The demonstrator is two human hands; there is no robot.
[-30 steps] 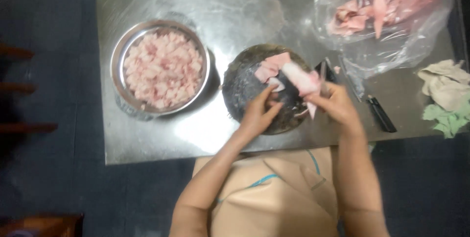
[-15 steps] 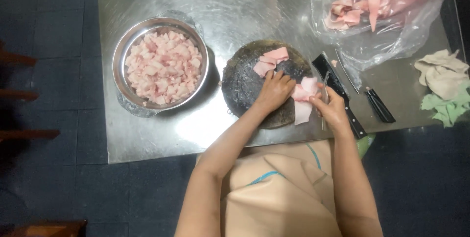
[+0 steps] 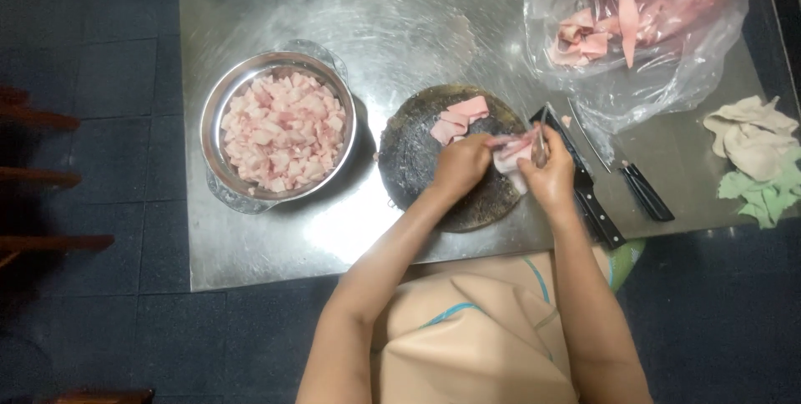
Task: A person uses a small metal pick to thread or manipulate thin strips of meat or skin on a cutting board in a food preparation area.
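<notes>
**Two hands, meat strip, round board**

Left hand (image 3: 460, 164): fingers curled shut on one end of a pale pink meat strip (image 3: 511, 154), over the right part of the board. Right hand (image 3: 551, 177): closed around the strip's other end; a thin blade-like thing (image 3: 541, 141) stands up from its grip, what it is cannot be told.

Board (image 3: 417, 162): dark, round, on the steel table (image 3: 400, 28), near edge. More pink slices (image 3: 457, 118) lie on its far side.

Just right of the board: two black-handled knives (image 3: 602, 214), side by side.

Left of the board: metal bowl (image 3: 219, 189), full of diced meat (image 3: 282, 130).

Far right: clear plastic bag (image 3: 667, 78) holding more meat.

Right edge: crumpled cloths (image 3: 755, 141), beige and green.

Near: the person's beige apron (image 3: 476, 337).
</notes>
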